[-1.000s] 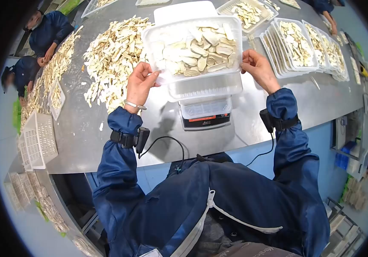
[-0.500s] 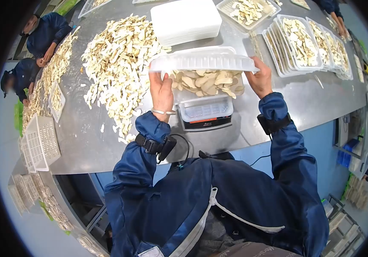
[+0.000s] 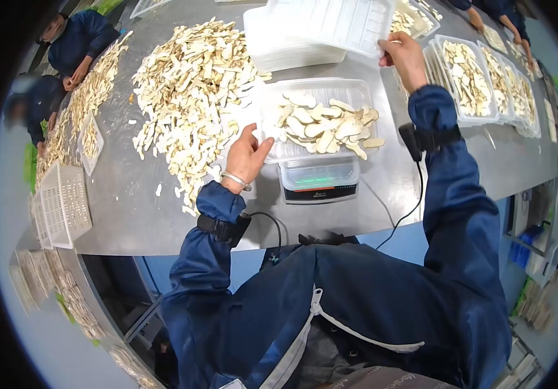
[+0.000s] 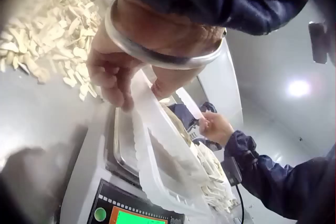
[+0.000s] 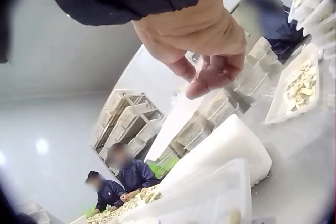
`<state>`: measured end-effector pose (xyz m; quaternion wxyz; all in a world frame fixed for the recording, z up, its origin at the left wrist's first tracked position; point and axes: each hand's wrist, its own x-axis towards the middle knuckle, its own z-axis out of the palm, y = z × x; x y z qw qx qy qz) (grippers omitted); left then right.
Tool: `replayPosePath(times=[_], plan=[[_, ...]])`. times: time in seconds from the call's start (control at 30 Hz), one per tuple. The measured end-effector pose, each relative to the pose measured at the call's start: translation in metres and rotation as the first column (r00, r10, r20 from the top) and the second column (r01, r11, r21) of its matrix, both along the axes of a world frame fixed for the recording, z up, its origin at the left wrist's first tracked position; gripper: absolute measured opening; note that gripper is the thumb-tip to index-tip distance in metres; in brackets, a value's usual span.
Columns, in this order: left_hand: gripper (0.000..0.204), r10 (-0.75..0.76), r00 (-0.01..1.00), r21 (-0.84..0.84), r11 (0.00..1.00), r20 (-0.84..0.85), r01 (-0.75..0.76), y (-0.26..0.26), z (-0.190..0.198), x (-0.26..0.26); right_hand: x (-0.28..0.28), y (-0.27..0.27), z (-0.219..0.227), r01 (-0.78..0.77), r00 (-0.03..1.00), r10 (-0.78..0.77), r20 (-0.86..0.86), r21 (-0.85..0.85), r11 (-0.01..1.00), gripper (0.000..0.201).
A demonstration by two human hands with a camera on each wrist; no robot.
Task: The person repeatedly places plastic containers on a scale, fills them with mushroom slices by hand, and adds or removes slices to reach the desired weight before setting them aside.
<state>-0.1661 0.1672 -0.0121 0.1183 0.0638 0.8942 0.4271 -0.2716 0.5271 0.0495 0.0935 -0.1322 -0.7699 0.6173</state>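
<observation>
In the head view, my left hand is at the left rim of a clear tray of pale slices. The left wrist view shows that hand pinching the tray's rim between thumb and fingers. Beneath the tray stands a scale with a lit green display. Up and to the right, my right hand pinches the corner of an empty, tilted clear tray, held over a white stack. The right wrist view also has that hand.
A large heap of slices lies left of the scale. Several filled trays stand at the right. White baskets are at the left table edge, near two people in blue. More people are at the upper right.
The raised tray was full, then tipped; now it is empty and further up. Its slices lie in the tray on the scale. My left hand has let go of it and taken the lower tray's rim.
</observation>
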Motion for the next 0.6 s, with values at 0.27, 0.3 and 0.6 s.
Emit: replayPosePath(times=[0.27, 0.3, 0.6], plan=[[0.027, 0.050, 0.996, 0.383, 0.921, 0.073, -0.074, -0.003, -0.029, 0.009, -0.027, 0.010, -0.019, -0.202, 0.961, 0.230, 0.155, -0.177, 0.963, 0.044], [0.027, 0.064, 0.995, 0.409, 0.908, 0.071, -0.088, -0.007, -0.025, 0.009, -0.018, 0.014, -0.017, -0.188, 0.970, 0.202, 0.133, -0.108, 0.976, 0.044], [0.029, 0.105, 0.993, 0.396, 0.910, 0.059, -0.119, -0.033, 0.005, 0.029, 0.096, 0.029, -0.073, -0.389, 0.883, 0.363, 0.296, 0.029, 0.921, 0.033]])
